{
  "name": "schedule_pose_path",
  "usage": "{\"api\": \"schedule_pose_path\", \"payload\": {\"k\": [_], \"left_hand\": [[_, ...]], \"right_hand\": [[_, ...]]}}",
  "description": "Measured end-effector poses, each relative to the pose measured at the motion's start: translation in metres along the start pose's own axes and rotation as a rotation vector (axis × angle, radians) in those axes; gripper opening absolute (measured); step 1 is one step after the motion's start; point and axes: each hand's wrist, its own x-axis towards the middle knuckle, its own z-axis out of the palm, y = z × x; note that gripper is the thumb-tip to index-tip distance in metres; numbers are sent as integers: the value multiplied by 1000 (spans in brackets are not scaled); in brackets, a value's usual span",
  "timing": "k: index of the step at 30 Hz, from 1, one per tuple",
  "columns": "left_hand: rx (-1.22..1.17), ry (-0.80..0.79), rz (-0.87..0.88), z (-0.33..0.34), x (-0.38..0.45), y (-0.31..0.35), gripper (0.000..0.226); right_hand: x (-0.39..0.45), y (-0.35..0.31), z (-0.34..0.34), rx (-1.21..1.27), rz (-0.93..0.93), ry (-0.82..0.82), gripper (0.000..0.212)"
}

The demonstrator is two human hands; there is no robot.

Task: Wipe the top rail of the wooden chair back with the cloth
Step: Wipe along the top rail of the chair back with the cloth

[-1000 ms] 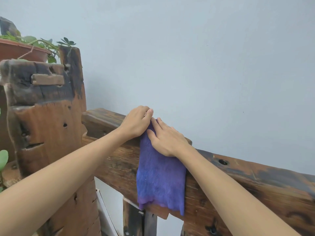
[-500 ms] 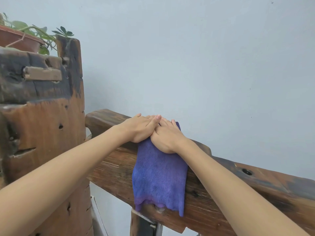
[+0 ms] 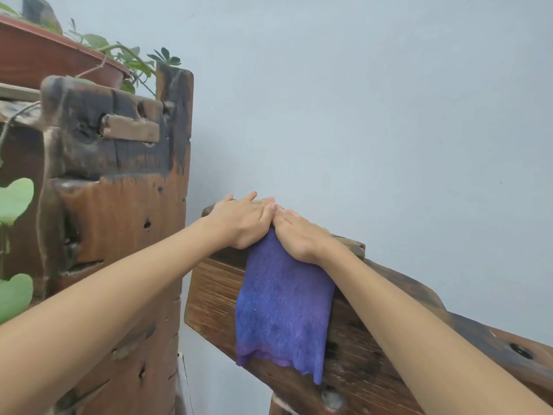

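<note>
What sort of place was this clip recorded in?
Probably a home or a rustic furnished room: a weathered wooden chair back stands against a plain pale wall, with a potted plant on an aged wooden stand alongside.

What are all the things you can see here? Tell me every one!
cloth: one, purple-blue, draped over the chair's top rail, hanging down its near face
top rail: one, dark brown wood, running from centre to lower right
wooden post: one, brown with blackened top, at left
plant pot: one, reddish brown, upper left, behind the post
leaves: several, green, upper left and left edge
wall: pale blue-grey, behind everything
left hand: flat on the rail top, at the cloth's left edge
right hand: pressing the cloth on the rail
</note>
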Motion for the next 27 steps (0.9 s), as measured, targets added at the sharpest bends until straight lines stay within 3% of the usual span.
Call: {"api": "schedule_pose_path", "payload": {"k": [8,22,27], "left_hand": [[17,-64,-38,-13,5,-37,59],[-340,-79,-127,-22,14,-74,44],[-505,-104,-185,-17,16,-92,48]], "right_hand": [[44,-21,12,4,-10,-12,59],[86,-54,16,10,81,-40,63],[92,-68,16,9,113,-44,61]]}}
